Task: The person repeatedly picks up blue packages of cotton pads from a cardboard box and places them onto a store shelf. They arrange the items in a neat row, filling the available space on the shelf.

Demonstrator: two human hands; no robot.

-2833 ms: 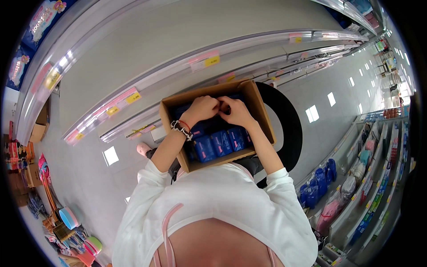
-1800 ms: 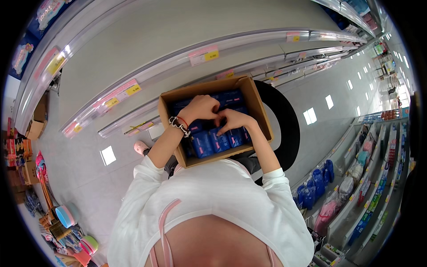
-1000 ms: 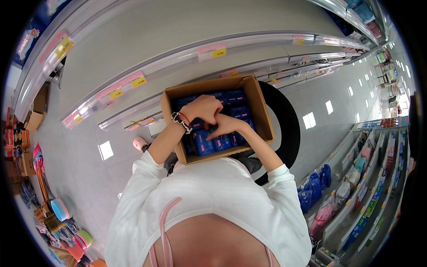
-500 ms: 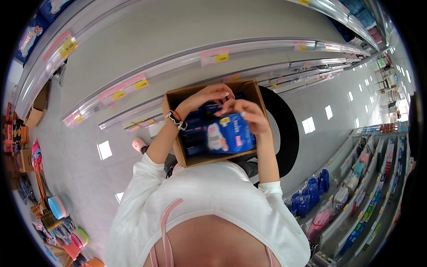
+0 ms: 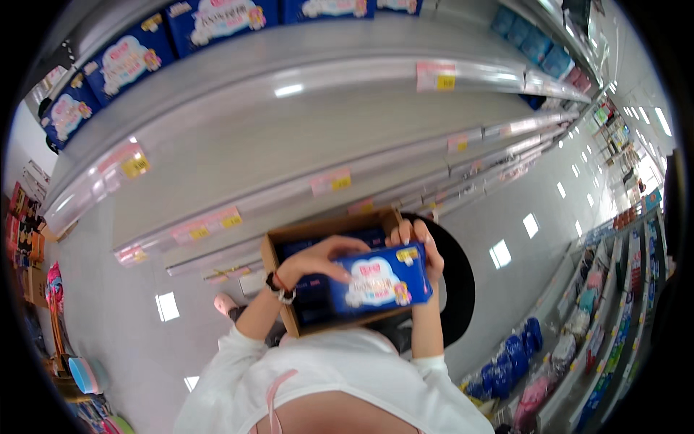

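A blue pack (image 5: pixel 381 282) with a white cloud print is held level above an open cardboard box (image 5: pixel 272 254) at my lap. My right hand (image 5: pixel 421 244) grips its far right edge, fingers curled over the top. My left hand (image 5: pixel 318 262) is closed on its upper left corner, with the thumb on the printed face and the fingers partly behind the edge. More dark blue packs (image 5: pixel 309 293) lie inside the box, largely covered by my hands and the held pack.
Ahead rise shelf tiers (image 5: pixel 289 137) with price-tag rails; a row of blue packs (image 5: pixel 220 20) stands on the upper one. A round black seat (image 5: pixel 459 296) is right of the box. Stocked shelves (image 5: pixel 578 340) line the right, and a blue basin (image 5: pixel 85 375) is at left.
My view has tipped upward, bringing the blue packs on the upper shelf into sight. My left hand has come from inside the box onto the pack, which now faces up more squarely.
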